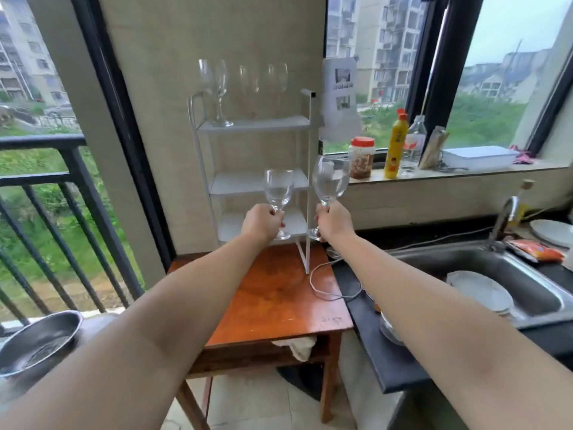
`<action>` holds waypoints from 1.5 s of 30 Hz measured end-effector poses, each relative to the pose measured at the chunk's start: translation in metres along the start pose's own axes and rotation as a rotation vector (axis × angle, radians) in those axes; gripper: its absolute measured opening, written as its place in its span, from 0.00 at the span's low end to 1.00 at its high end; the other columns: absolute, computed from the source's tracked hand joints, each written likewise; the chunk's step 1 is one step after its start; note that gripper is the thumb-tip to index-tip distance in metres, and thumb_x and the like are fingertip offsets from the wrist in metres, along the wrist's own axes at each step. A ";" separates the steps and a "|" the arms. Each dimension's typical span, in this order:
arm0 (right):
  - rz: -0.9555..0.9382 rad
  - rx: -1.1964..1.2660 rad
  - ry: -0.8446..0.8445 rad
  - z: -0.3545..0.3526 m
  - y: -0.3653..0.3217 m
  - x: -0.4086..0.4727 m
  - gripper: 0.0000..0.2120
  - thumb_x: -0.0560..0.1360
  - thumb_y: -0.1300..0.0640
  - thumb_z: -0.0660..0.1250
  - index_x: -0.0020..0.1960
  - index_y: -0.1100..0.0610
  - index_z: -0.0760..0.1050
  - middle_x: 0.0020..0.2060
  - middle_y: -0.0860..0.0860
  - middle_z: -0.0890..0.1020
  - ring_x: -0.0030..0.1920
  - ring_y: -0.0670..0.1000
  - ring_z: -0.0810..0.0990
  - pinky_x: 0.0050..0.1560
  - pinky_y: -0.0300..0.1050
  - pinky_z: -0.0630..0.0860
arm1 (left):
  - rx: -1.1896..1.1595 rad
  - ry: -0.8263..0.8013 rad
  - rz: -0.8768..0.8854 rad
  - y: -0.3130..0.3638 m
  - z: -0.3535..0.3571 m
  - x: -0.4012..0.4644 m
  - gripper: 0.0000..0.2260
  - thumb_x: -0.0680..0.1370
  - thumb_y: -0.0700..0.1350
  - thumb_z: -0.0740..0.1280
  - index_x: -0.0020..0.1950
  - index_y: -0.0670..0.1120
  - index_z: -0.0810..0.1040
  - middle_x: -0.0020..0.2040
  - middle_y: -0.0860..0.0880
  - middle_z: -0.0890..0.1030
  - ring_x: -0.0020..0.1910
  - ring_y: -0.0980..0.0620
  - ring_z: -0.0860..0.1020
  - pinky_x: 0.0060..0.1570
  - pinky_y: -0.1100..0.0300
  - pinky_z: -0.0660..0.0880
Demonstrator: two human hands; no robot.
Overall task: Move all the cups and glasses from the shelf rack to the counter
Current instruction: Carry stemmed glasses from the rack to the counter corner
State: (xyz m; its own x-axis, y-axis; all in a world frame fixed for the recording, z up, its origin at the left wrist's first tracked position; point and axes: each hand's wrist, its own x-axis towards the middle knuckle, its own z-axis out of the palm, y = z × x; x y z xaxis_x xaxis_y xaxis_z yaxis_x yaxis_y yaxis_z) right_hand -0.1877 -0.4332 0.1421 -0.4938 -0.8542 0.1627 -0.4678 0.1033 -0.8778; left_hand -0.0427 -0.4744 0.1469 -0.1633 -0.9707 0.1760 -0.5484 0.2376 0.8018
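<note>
Both-handed: left hand (263,223) grips an empty wine glass (278,189) by its stem, right hand (333,223) another empty glass (329,180), before the white rack (305,181); more glasses (220,85) stand empty on its top shelf

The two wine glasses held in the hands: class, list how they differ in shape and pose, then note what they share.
The left-hand glass has a narrower, straighter bowl; the right-hand glass has a wider, rounder one. The left-hand glass stands upright; the right-hand glass tilts to the right. Both are clear, empty, stemmed, and gripped at the stem, by the left hand and right hand.
</note>
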 end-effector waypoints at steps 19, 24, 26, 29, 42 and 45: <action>0.450 -0.065 0.313 -0.310 0.253 -0.196 0.12 0.78 0.51 0.54 0.47 0.58 0.70 0.47 0.62 0.79 0.43 0.62 0.80 0.43 0.56 0.80 | -0.001 -0.498 0.056 0.121 0.278 -0.261 0.15 0.76 0.42 0.65 0.28 0.48 0.75 0.30 0.45 0.79 0.28 0.50 0.73 0.38 0.59 0.70; 0.541 -0.071 0.388 -0.424 0.307 -0.273 0.08 0.80 0.54 0.54 0.47 0.57 0.69 0.44 0.59 0.77 0.40 0.57 0.77 0.42 0.53 0.79 | -0.040 -0.665 0.092 0.187 0.369 -0.349 0.15 0.76 0.42 0.65 0.28 0.47 0.75 0.34 0.45 0.82 0.33 0.46 0.78 0.37 0.59 0.74; 0.600 -0.052 0.483 -0.468 0.329 -0.305 0.07 0.80 0.55 0.55 0.47 0.57 0.68 0.45 0.60 0.78 0.39 0.57 0.77 0.35 0.50 0.77 | -0.063 -0.740 0.119 0.216 0.405 -0.386 0.16 0.76 0.42 0.65 0.28 0.46 0.75 0.35 0.45 0.83 0.34 0.46 0.79 0.42 0.56 0.77; 0.707 -0.017 0.573 -0.524 0.359 -0.342 0.08 0.80 0.56 0.54 0.46 0.58 0.68 0.45 0.59 0.77 0.38 0.58 0.77 0.29 0.46 0.74 | -0.084 -0.836 0.184 0.256 0.452 -0.433 0.16 0.76 0.43 0.65 0.28 0.46 0.76 0.37 0.44 0.84 0.35 0.47 0.79 0.47 0.53 0.79; 0.894 -0.048 0.946 -0.714 0.455 -0.433 0.17 0.80 0.57 0.52 0.67 0.61 0.68 0.44 0.57 0.79 0.30 0.56 0.77 0.25 0.43 0.73 | -0.027 -1.208 0.454 0.399 0.643 -0.568 0.14 0.77 0.43 0.65 0.31 0.45 0.77 0.31 0.47 0.79 0.30 0.50 0.75 0.38 0.60 0.73; 0.950 -0.038 1.049 -0.762 0.478 -0.438 0.17 0.81 0.56 0.53 0.66 0.60 0.68 0.44 0.57 0.78 0.32 0.57 0.79 0.26 0.44 0.73 | -0.029 -1.288 0.486 0.438 0.695 -0.584 0.12 0.78 0.43 0.64 0.35 0.42 0.77 0.35 0.45 0.81 0.32 0.49 0.75 0.41 0.57 0.75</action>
State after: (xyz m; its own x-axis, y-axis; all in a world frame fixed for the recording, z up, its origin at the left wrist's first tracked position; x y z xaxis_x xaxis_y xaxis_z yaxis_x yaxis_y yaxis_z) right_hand -0.7534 0.3787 -0.0050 -0.9268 0.3147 -0.2049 0.3345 0.4439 -0.8313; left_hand -0.7570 0.2209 -0.0017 -0.9780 -0.0701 -0.1963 -0.2036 0.5243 0.8269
